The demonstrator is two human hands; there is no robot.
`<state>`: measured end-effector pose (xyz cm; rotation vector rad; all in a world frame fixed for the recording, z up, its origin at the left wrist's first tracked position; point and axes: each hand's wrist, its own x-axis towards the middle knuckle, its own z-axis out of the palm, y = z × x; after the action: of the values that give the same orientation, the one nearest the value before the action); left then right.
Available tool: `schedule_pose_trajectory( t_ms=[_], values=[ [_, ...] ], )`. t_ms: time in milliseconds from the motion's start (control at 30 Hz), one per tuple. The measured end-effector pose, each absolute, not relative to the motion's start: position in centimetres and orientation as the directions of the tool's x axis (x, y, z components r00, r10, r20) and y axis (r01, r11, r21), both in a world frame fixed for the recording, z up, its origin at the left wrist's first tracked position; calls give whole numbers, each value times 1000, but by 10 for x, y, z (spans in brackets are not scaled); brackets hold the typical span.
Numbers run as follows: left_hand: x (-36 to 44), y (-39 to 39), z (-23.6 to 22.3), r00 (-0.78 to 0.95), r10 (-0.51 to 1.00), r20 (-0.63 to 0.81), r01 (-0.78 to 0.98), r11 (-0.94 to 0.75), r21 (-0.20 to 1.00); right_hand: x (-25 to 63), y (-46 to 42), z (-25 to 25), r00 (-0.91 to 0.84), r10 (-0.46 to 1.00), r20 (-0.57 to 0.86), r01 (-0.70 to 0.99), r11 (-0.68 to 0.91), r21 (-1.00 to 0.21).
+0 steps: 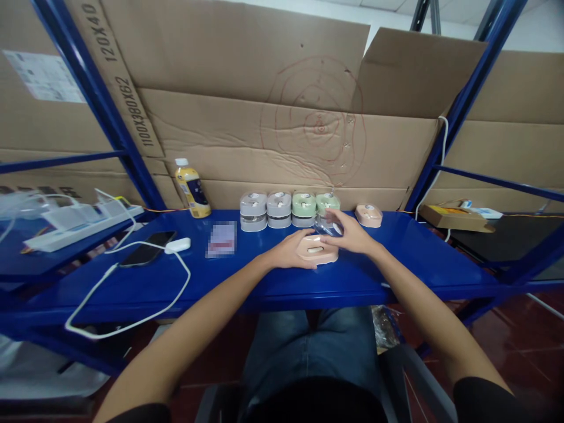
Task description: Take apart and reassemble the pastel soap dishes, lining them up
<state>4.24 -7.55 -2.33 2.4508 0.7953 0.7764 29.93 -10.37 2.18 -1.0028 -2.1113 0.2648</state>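
Note:
My left hand [288, 251] curls around the left side of a peach plastic box base [318, 249] that rests on the blue shelf [396, 264]. My right hand [350, 233] pinches a small clear plastic piece [326, 225] just above and behind that base. Behind them stands a row of small lidded boxes: two grey boxes [266, 210] and two green boxes [315, 207]. A peach lid [369, 215] lies to the right of the row.
A yellow drink bottle [192, 188] stands at the back left. A black phone [147, 248], a white charger with cable [177, 245] and a blurred card [221, 238] lie on the left. A white power strip [79, 226] is farther left. Cardboard [286, 117] lines the back.

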Motion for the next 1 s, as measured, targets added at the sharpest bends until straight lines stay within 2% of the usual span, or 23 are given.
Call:
schedule_pose_trajectory(
  t_ms=[133,333,567,667,800,1000],
  values=[
    [40,-77,-20,718,592,366,376,-772,513,315,-87,10,-253,808,532,550,573,-608],
    [35,-74,-14,672,629,390,392,-750,533,329,-73,-7,-166,869,466,519,479,-708],
    [21,-60,-2,338,736,587,495,-669,554,334,-69,-3,-27,881,472,502,421,-756],
    [19,-64,1,427,690,584,457,-722,519,337,-71,-1,-72,902,425,473,407,-782],
    [29,-79,0,646,599,472,378,-789,484,338,-79,4,-208,856,473,470,512,-719],
    [38,-85,-7,681,631,371,422,-753,505,320,-95,14,-501,741,448,480,668,-568]
  ],
)
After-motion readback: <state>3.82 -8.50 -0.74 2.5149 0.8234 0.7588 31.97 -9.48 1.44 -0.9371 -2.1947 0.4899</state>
